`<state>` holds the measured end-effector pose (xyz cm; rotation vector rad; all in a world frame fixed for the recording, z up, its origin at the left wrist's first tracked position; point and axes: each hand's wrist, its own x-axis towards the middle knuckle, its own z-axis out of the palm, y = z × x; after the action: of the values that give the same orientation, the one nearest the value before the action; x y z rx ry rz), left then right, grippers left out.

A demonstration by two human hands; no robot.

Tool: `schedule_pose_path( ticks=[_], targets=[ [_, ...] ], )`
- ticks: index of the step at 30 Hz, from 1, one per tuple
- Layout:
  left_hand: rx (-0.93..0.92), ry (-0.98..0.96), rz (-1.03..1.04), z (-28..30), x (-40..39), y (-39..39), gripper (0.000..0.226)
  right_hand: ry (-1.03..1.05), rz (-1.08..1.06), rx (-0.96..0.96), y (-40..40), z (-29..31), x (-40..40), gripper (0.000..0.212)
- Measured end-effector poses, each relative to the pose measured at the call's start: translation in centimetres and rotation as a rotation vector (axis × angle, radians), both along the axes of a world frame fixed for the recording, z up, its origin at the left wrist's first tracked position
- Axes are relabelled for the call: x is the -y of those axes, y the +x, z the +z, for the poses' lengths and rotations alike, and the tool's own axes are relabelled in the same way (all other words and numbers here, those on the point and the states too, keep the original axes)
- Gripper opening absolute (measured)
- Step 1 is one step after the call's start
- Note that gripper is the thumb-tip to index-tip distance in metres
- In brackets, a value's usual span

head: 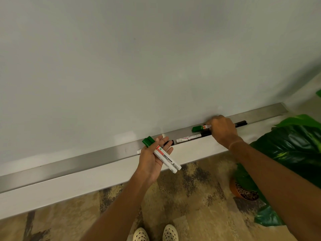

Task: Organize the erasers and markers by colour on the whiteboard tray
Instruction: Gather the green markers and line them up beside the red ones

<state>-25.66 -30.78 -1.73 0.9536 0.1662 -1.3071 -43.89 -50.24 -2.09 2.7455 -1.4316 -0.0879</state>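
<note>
Along the metal whiteboard tray (90, 158), which runs beneath the whiteboard (139, 58), both of the person's hands are at work; the left hand (152, 159) is held palm up just in front of the tray, its fingers straight and only slightly spread, with two green-capped markers (163, 156) lying side by side across the palm, green caps past the fingers toward the board and white barrels running back over the heel of the hand; behind those fingers a marker with a white end and a dark cap (169, 143) lies in the tray, mostly hidden by the hand; just to the right of it a white-barrelled marker (188, 137) lies lengthwise in the tray, reaching toward the right hand (222, 130); that hand is down on the tray, knuckles up, fingers curled and pinching a third green-capped marker (199, 128) by its barrel, the green cap sticking out on the hand's left; whether that marker rests on the tray or is lifted just clear I cannot tell; on the far side of the right hand a black marker (241, 123) pokes out along the tray; below the right forearm stands a large-leafed potted plant (295, 145), and near the person's elbows two spotted shoes (155, 233) show on the patterned floor.
</note>
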Motion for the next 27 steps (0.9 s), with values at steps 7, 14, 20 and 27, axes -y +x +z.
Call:
schedule_pose_path(
  ticks=[7,14,20,27],
  targets=[
    [0.017,0.001,-0.001,0.3,0.7,0.0,0.035,-0.023,0.003,0.089,0.1,-0.3,0.1,0.018],
    [0.01,-0.014,-0.01,0.6,0.9,-0.2,0.036,-0.006,0.011,0.283,0.3,0.3,-1.6,0.028],
    [0.015,-0.013,-0.022,0.8,1.0,-0.5,0.034,0.152,0.007,0.53,1.9,2.0,-5.2,0.024],
    [0.072,-0.029,-0.028,1.2,0.4,-0.1,0.033,0.525,-0.065,0.813,4.7,3.9,-9.6,0.027]
  ],
)
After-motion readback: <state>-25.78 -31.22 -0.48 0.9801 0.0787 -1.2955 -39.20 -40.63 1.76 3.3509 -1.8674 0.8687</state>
